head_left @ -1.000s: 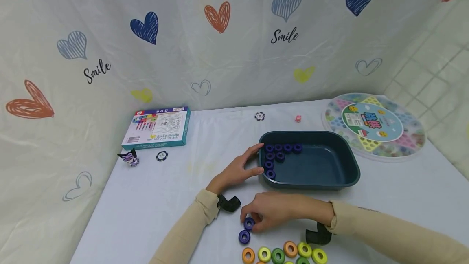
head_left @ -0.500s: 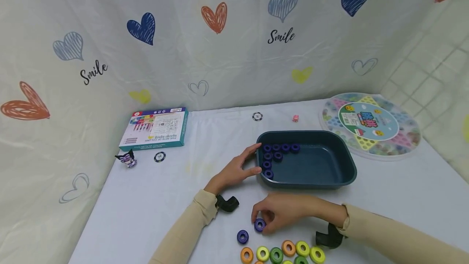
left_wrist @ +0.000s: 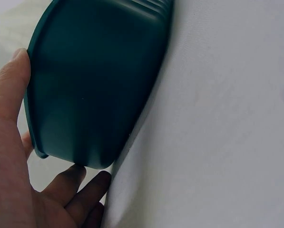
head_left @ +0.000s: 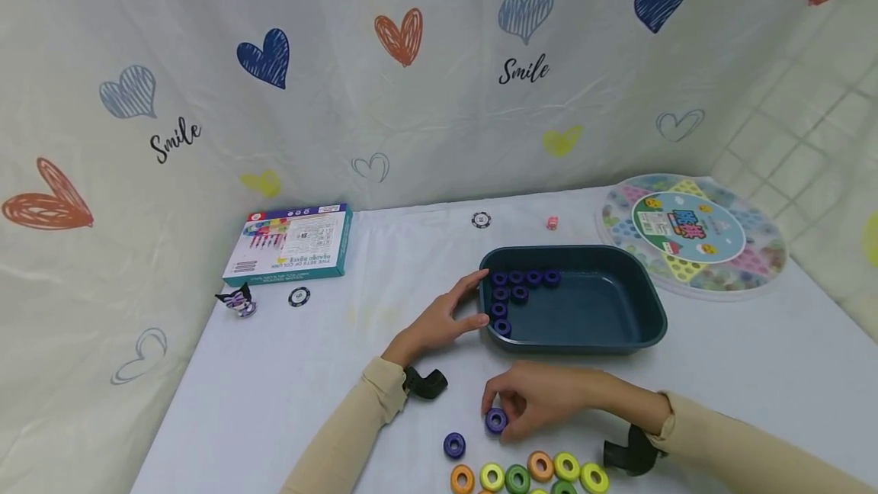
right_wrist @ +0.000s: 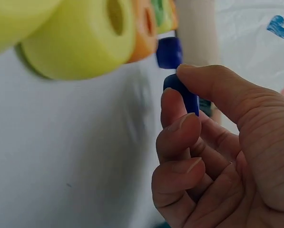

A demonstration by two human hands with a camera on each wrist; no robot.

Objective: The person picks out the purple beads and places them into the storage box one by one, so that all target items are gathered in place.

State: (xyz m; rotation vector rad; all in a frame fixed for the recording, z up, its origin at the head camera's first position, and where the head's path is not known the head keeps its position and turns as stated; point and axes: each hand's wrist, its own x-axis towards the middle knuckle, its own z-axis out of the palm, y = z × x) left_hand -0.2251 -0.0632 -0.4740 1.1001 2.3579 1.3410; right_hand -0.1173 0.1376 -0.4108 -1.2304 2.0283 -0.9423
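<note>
In the head view my left hand (head_left: pixel 439 320) rests against the left end of a dark teal tray (head_left: pixel 604 340), thumb and fingers spread along its outer side. The left wrist view shows the thumb at the rim of the tray (left_wrist: pixel 94 90) and fingertips near its wall. Several dark purple rings (head_left: pixel 519 294) lie inside the tray along its left and far walls. In front of the tray, my right hand (head_left: pixel 545 397) pinches a purple ring (head_left: pixel 496 421) between thumb and fingers; the right wrist view shows this ring (right_wrist: pixel 182 95) edge-on. Another purple ring (head_left: pixel 454 445) lies to its left.
Orange, yellow and green rings (head_left: pixel 539 466) lie at the near edge of view. Behind stand a flat box (head_left: pixel 288 245), a small figurine (head_left: pixel 238 300), patterned chips (head_left: pixel 299 296), a small pink piece (head_left: pixel 552 223) and a round game board (head_left: pixel 693 235) right of the tray.
My right hand has moved to the right with its pinched purple ring, away from the other purple ring, which stays put. The left hand has stayed at the tray.
</note>
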